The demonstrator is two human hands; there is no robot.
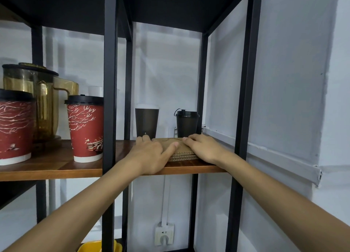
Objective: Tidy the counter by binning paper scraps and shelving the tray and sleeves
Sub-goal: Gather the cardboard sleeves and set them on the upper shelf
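Note:
A flat stack of brown cardboard cup sleeves (181, 149) lies on the wooden shelf (85, 168), in the right bay of a black metal rack. My left hand (151, 155) grips the stack's left edge, thumb laid across the top. My right hand (204, 147) rests on its right side with fingers over the top. Both hands hold the stack down on the board. No tray or paper scraps are in view.
Behind the stack stand a dark cup with a white rim (146, 122) and a black lidded cup (186, 123). Left bay: two red lidded cups (86, 128), (14, 128) and an amber pitcher (41, 100). Black uprights (109, 100), (248, 81) frame the bay. A yellow object (100, 247) sits below.

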